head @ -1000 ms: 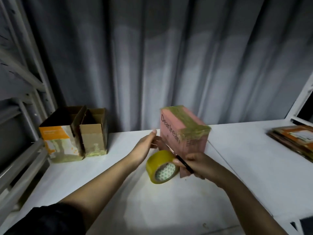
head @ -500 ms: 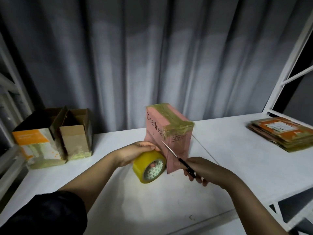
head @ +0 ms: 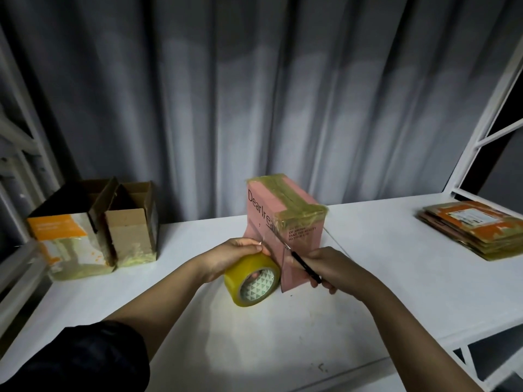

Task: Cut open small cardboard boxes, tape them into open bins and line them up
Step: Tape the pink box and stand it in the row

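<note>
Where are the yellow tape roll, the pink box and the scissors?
yellow tape roll [head: 250,276]: head view, on its yellow outer band.
pink box [head: 301,230]: head view, on its front face.
scissors [head: 304,265]: head view, on the black handle.

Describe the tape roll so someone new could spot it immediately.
On the white table, look in front of the pink box. The tape roll stands on edge under the left hand. It alone is round and glossy yellow, with a triangle-patterned core.

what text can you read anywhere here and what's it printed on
"Dearlrea", cut off by tape: left face of the pink box.
Small dark lines, "OF ABUNDA", "TAKE THE BEAUTY" in part, the rest blurred: front face of the pink box.
White label on the flat cardboard stack: too small to read.
Orange panel on the left bin: blurred.
</note>
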